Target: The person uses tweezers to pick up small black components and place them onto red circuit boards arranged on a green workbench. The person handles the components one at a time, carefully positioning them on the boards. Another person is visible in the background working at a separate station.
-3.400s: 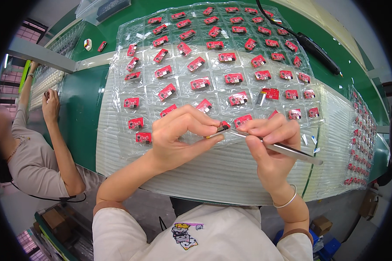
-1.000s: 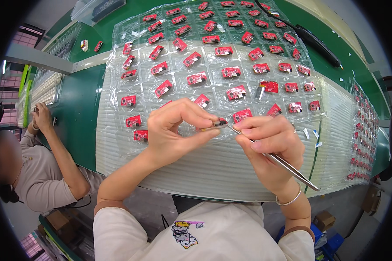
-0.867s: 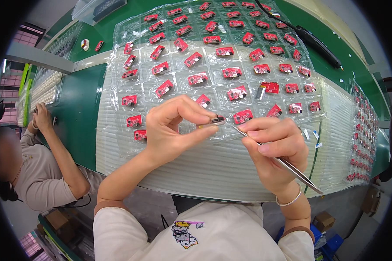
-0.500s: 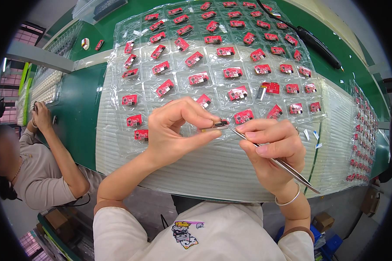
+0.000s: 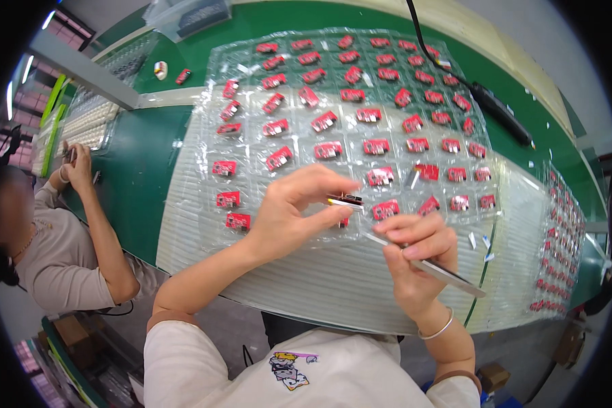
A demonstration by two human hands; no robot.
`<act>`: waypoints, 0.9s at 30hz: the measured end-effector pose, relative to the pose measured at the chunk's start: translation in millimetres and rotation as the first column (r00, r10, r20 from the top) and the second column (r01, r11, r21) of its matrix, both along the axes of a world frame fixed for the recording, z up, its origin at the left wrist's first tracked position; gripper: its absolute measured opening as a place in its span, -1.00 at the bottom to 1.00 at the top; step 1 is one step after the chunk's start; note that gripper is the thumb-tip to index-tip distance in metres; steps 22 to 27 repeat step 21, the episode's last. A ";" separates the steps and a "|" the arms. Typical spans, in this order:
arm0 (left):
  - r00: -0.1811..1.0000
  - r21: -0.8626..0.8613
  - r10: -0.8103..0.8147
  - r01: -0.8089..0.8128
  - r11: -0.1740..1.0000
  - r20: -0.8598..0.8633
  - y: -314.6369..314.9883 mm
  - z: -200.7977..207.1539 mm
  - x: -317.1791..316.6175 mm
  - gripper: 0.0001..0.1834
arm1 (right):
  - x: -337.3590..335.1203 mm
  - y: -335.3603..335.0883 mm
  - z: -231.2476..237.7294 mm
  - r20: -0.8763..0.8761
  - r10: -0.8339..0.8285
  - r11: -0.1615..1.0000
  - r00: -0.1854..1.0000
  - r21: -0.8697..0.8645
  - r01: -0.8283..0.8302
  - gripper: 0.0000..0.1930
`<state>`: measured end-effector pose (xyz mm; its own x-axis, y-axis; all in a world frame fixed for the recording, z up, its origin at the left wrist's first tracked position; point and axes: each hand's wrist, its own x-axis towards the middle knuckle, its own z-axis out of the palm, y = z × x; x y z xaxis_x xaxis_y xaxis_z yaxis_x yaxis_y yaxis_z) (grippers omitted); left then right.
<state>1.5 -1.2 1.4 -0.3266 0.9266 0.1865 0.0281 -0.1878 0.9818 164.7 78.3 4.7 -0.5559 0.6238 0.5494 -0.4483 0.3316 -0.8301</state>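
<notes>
Between thumb and fingers, my left hand (image 5: 299, 207) pinches a small circuit board (image 5: 347, 200), turned edge-on above the plastic tray. Just to its right, my right hand (image 5: 420, 255) is closed around metal tweezers (image 5: 449, 277), whose tips point toward the board and sit a little apart from it. Under and beyond my hands lies a clear plastic compartment tray (image 5: 251, 139) with several red circuit boards (image 5: 328, 149) in its pockets. One red board (image 5: 426, 172) lies with a silvery piece beside it.
A black-handled corded tool (image 5: 500, 115) lies at the far right. Small white scraps (image 5: 486, 241) rest right of my right hand. Another tray of red boards (image 5: 557, 245) stands at the right edge. A co-worker (image 5: 75, 238) sits at left, hands near a white tray.
The tweezers have drawn back from the board and tilted, with my right hand slightly lower and left. My left hand has turned the board a little. The whole view has shifted.
</notes>
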 end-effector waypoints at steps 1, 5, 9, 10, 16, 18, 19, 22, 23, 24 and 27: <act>0.999 -0.011 -0.026 0.025 1.000 -0.047 0.1 -0.9 -2.4 -0.76 | -1.1 -4.7 0.1 -0.004 0.017 0.999 1.000 -0.044 -0.017 -0.70; 0.981 -0.078 0.045 -0.060 0.995 -0.188 5.0 5.7 -18.9 -0.80 | -5.1 -17.2 -5.2 0.194 0.263 0.962 0.945 -0.132 -0.240 -0.78; 0.886 -0.090 0.239 -0.297 0.951 -0.399 13.0 11.3 -60.9 -0.87 | -7.6 -24.6 -15.7 0.450 0.446 0.892 0.774 -0.287 -0.348 -0.82; 0.846 -0.073 0.282 -0.350 0.934 -0.452 16.7 12.0 -78.8 -0.87 | -7.6 -25.1 -17.3 0.522 0.463 0.885 0.716 -0.308 -0.348 -0.81; 0.541 0.046 0.504 -0.650 0.759 -0.673 50.5 -12.4 -196.8 -0.80 | -8.5 -29.9 -15.6 0.560 0.520 0.853 0.646 -0.385 -0.353 -0.83; 0.527 -0.025 0.413 -0.638 0.770 -0.743 56.5 -24.9 -215.9 -0.78 | -7.2 -25.1 -18.3 0.579 0.488 0.873 0.653 -0.323 -0.366 -0.82; 0.512 -0.013 0.413 -0.639 0.769 -0.753 56.2 -31.1 -221.5 -0.75 | -6.5 -21.9 -18.6 0.590 0.468 0.883 0.658 -0.286 -0.372 -0.82; 0.457 0.136 0.545 -0.666 0.733 -0.703 55.0 -39.1 -220.6 -0.71 | -2.0 -16.1 -18.4 0.600 0.418 0.907 0.682 -0.229 -0.355 -0.82; 0.457 0.136 0.545 -0.666 0.733 -0.703 55.0 -39.1 -220.6 -0.71 | -2.0 -16.1 -18.4 0.600 0.418 0.907 0.682 -0.229 -0.355 -0.82; 0.457 0.136 0.545 -0.666 0.733 -0.703 55.0 -39.1 -220.6 -0.71 | -2.0 -16.1 -18.4 0.600 0.418 0.907 0.682 -0.229 -0.355 -0.82; 0.457 0.136 0.545 -0.666 0.733 -0.703 55.0 -39.1 -220.6 -0.71 | -2.0 -16.1 -18.4 0.600 0.418 0.907 0.682 -0.229 -0.355 -0.82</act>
